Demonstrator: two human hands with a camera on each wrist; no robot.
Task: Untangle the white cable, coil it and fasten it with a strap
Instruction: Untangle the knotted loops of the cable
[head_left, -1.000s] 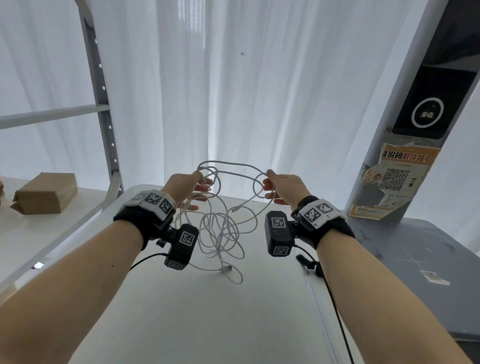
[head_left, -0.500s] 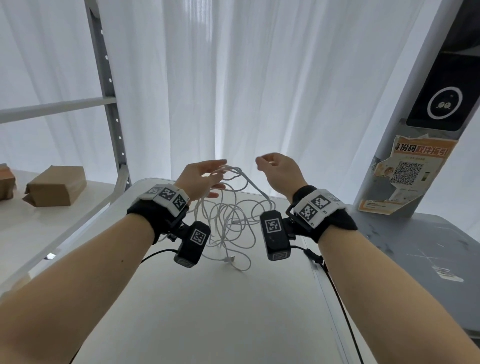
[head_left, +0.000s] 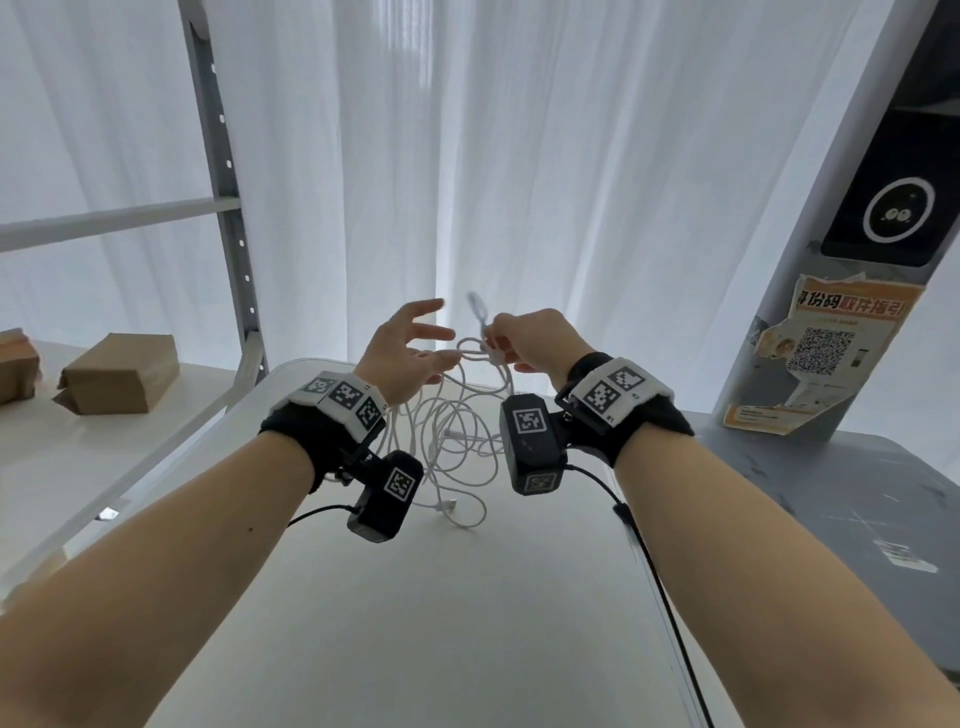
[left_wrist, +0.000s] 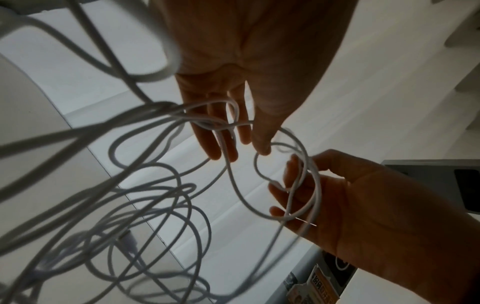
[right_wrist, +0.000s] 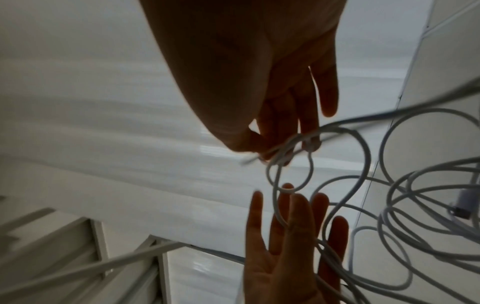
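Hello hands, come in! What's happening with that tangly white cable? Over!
Left hand open, strands draped over its fingers. Right hand pinching a loop of the thin white cable. Cable still tangled, uncoiled, dangling onto the white table. No strap seen.

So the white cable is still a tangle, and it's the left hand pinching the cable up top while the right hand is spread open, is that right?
The hands are swapped. In the head view the right hand pinches the white cable up top, and the left hand is spread open with strands draped over its fingers. The cable is still a tangle.
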